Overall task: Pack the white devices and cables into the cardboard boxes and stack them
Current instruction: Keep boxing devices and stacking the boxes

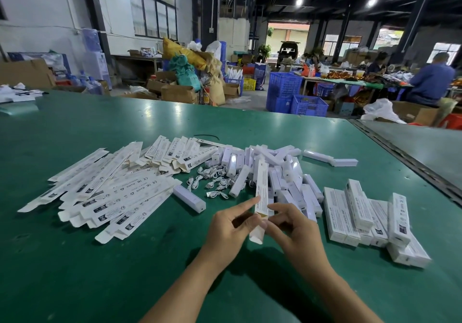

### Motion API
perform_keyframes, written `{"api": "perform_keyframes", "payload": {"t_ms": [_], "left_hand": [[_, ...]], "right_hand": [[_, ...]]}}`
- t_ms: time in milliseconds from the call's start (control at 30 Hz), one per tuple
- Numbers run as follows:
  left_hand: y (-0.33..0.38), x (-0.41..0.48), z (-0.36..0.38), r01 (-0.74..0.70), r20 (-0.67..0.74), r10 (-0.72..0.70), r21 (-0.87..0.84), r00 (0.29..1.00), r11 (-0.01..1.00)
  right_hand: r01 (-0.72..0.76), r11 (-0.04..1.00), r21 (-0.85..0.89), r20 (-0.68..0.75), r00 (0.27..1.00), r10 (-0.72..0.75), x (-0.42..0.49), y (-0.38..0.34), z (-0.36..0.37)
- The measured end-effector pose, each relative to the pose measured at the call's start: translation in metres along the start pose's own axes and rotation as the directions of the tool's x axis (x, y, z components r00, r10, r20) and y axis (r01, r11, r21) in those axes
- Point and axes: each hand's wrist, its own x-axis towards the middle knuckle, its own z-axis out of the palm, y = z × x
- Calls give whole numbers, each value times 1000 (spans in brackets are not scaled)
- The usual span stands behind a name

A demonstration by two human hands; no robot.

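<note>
Both my hands, left hand (228,225) and right hand (297,232), pinched the near end of a cardboard box (261,195), flap open, over the worktop (100,272) toward its near edge. Some packed boxes (362,217) sat stacked by the right edge; many flat boxes (112,192), white devices (275,167) and cables (212,181) waited unpacked.

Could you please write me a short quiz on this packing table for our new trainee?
1. What do the left hand and right hand hold together? A) a bottle B) a box C) a crate
2. True or false: the loose cables lie between the flat boxes and the device pile.
3. Fill in: the packed boxes are stacked on the person's ___ side.

Key: 1 B; 2 true; 3 right.
</note>
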Motion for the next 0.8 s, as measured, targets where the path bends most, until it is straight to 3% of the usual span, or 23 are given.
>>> {"api": "perform_keyframes", "payload": {"t_ms": [333,500,633,800], "left_hand": [[-9,3,1,35,-46,-36,-26,998,999],[-11,4,-1,19,-75,-22,-40,997,999],[-10,4,-1,8,-120,-9,-9,993,1000],[-8,2,-2,-3,-123,3,2,992,1000]], "right_hand": [[160,977,-142,-16,986,-164,-3,-1,3],[204,955,-216,106,977,-184,0,4,-3],[218,944,-250,102,975,-198,0,8,-5],[344,890,-300,137,939,-316,2,5,-3]]}}
